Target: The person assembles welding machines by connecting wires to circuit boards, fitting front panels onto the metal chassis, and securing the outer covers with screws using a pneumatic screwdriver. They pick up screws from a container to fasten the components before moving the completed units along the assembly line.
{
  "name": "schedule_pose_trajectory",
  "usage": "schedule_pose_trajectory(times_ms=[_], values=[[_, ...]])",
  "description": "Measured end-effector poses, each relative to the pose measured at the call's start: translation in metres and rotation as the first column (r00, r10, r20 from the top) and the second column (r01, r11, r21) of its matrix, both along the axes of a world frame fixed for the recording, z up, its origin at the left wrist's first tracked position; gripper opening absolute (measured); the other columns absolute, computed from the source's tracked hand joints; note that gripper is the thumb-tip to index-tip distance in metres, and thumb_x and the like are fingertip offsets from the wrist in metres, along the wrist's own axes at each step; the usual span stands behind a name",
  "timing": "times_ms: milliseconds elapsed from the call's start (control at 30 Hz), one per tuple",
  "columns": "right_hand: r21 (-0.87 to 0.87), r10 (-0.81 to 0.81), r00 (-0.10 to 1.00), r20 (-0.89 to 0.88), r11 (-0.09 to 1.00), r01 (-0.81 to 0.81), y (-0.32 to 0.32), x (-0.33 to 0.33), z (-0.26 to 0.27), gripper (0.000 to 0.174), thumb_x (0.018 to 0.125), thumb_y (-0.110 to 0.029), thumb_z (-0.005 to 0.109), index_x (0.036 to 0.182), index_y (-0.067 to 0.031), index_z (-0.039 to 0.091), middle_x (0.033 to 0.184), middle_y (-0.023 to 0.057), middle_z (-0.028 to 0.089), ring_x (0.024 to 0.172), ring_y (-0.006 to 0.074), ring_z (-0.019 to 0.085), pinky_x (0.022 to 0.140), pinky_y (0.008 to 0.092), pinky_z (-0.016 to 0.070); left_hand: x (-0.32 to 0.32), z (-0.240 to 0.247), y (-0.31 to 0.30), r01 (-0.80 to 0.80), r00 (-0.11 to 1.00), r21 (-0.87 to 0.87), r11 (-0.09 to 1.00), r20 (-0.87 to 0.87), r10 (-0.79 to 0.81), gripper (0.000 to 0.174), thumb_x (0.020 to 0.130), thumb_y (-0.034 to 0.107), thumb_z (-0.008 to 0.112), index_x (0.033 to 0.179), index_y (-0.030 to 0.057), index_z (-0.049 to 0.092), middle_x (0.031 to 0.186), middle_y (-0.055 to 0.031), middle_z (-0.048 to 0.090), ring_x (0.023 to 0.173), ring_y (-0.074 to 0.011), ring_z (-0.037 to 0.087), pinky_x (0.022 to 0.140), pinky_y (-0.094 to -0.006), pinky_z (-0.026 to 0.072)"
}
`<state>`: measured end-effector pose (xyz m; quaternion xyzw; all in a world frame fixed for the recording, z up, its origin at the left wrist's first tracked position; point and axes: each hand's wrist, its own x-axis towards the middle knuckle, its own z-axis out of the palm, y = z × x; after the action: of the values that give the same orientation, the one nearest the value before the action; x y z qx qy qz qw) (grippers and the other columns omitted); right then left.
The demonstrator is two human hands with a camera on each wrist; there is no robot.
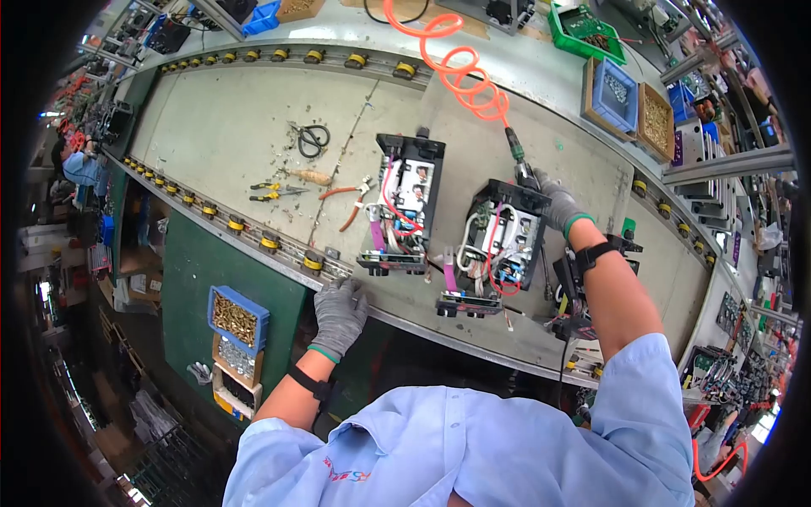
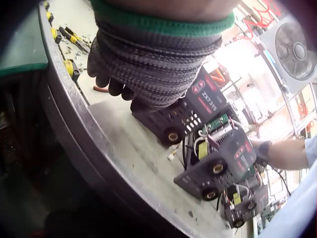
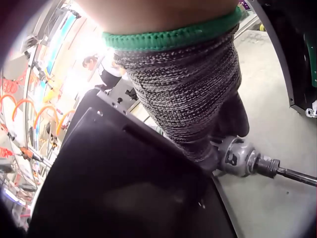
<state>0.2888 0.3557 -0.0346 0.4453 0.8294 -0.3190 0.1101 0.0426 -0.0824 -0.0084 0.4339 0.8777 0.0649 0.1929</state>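
In the head view my gloved right hand (image 1: 557,201) grips an air screwdriver (image 1: 523,171) beside the far end of an open machine unit (image 1: 498,245). The right wrist view shows the tool's grey head (image 3: 238,156) and its long bit (image 3: 297,175) pointing away from the hand. A black panel (image 3: 124,173) fills the space beside that hand. My gloved left hand (image 1: 340,318) is at the bench's near edge, holding nothing, its fingers loosely bent. A second open unit (image 1: 407,203) stands to the left, with pink and white wires; a third (image 1: 579,296) sits partly behind my right arm.
An orange coiled hose (image 1: 465,80) runs down to the tool. Scissors (image 1: 312,140), yellow-handled pliers (image 1: 274,192) and red-handled cutters (image 1: 351,198) lie on the left of the bench (image 1: 236,110). Roller rails (image 1: 270,243) line its edges. Bins of brass parts (image 1: 236,321) stand near my left arm.
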Motion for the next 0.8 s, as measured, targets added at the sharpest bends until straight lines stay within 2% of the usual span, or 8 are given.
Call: schedule_pose_trajectory(times_ms=[67, 167, 233, 333, 500, 667, 733, 800], values=[[0.003, -0.034, 0.999, 0.023, 0.999, 0.034, 0.005, -0.004, -0.035, 0.087, 0.072, -0.021, 0.085, 0.148, -0.0089, 0.043, 0.126, 0.0255, 0.063, 0.118, 0.0426, 0.062, 0.102, 0.0439, 0.0488, -0.024, -0.008, 0.007, -0.003, 0.999, 0.049, 0.999, -0.048, 0.006, 0.032, 0.085, 0.026, 0.069, 0.112, 0.0085, 0.071, 0.112, -0.0150, 0.069, 0.110, -0.0339, 0.063, 0.094, -0.0484, 0.0475], [-0.196, -0.232, 0.958, -0.169, 0.960, 0.198, 0.021, 0.012, -0.084, 0.035, 0.105, -0.033, 0.049, 0.133, -0.0128, 0.058, 0.109, 0.0070, 0.068, 0.090, 0.0182, 0.065, 0.077, 0.0370, 0.0557, -0.058, -0.024, 0.036, -0.061, 0.998, 0.077, 0.995, 0.039, 0.058, 0.026, 0.088, 0.020, 0.069, 0.111, 0.0072, 0.072, 0.104, -0.0174, 0.071, 0.102, -0.0366, 0.066, 0.091, -0.0455, 0.0523], [-0.173, -0.213, 0.934, -0.288, 0.971, 0.168, 0.047, 0.032, -0.141, 0.034, 0.104, -0.030, 0.054, 0.132, -0.0126, 0.059, 0.106, 0.0058, 0.068, 0.086, 0.0160, 0.063, 0.074, 0.0345, 0.0555, -0.079, -0.047, 0.053, -0.083, 0.988, 0.055, 0.995, 0.132, 0.075, 0.029, 0.090, 0.023, 0.067, 0.114, 0.0075, 0.071, 0.108, -0.0188, 0.071, 0.103, -0.0369, 0.067, 0.093, -0.0468, 0.0518], [-0.028, -0.126, 0.942, -0.312, 0.992, 0.123, 0.022, 0.015, -0.026, 0.041, 0.092, -0.015, 0.066, 0.131, -0.0084, 0.058, 0.098, 0.0046, 0.069, 0.076, 0.0139, 0.063, 0.067, 0.0303, 0.0554, -0.099, -0.055, 0.067, -0.086, 0.964, -0.002, 0.996, 0.253, 0.084, 0.034, 0.092, 0.026, 0.065, 0.118, 0.0044, 0.070, 0.107, -0.0212, 0.073, 0.100, -0.0359, 0.070, 0.093, -0.0465, 0.0530], [-0.570, -0.560, 0.727, -0.396, 0.771, 0.283, 0.042, -0.008, 0.105, 0.031, 0.076, 0.005, 0.061, 0.105, -0.0054, 0.056, 0.063, 0.0067, 0.058, 0.049, 0.0193, 0.059, 0.045, 0.0340, 0.0466, -0.103, 0.010, 0.070, -0.319, 0.811, 0.162, 0.934, 0.557, 0.180, 0.033, 0.094, 0.017, 0.068, 0.121, -0.0022, 0.065, 0.095, -0.0098, 0.071, 0.084, -0.0163, 0.066, 0.079, -0.0317, 0.0538], [-0.548, -0.452, 0.686, -0.570, 0.832, 0.093, 0.046, -0.001, 0.208, 0.029, 0.082, -0.009, 0.069, 0.109, -0.0031, 0.062, 0.076, 0.0062, 0.065, 0.063, 0.0173, 0.065, 0.055, 0.0318, 0.0521, -0.045, 0.145, 0.081, -0.289, 0.684, 0.206, 0.935, 0.728, 0.051, 0.032, 0.095, 0.016, 0.068, 0.121, -0.0022, 0.065, 0.099, -0.0074, 0.069, 0.089, -0.0122, 0.064, 0.080, -0.0299, 0.0528], [-0.550, -0.533, 0.537, -0.654, 0.822, 0.147, 0.031, 0.002, 0.249, 0.034, 0.084, -0.010, 0.073, 0.116, -0.0019, 0.067, 0.071, 0.0024, 0.064, 0.059, 0.0134, 0.063, 0.049, 0.0300, 0.0495, -0.017, 0.180, 0.091, -0.280, 0.607, 0.233, 0.931, 0.795, -0.016, 0.032, 0.095, 0.018, 0.067, 0.120, -0.0017, 0.065, 0.101, -0.0082, 0.070, 0.091, -0.0127, 0.064, 0.082, -0.0304, 0.0529], [-0.454, -0.423, 0.561, -0.712, 0.886, 0.093, 0.020, 0.022, 0.285, 0.035, 0.083, -0.013, 0.076, 0.115, -0.0026, 0.068, 0.073, 0.0015, 0.065, 0.060, 0.0126, 0.064, 0.050, 0.0295, 0.0506, 0.013, 0.201, 0.100, 0.131, 0.640, 0.352, 0.927, 0.684, -0.350, 0.032, 0.096, 0.021, 0.067, 0.120, -0.0001, 0.066, 0.102, -0.0088, 0.071, 0.094, -0.0144, 0.066, 0.086, -0.0314, 0.0531]])
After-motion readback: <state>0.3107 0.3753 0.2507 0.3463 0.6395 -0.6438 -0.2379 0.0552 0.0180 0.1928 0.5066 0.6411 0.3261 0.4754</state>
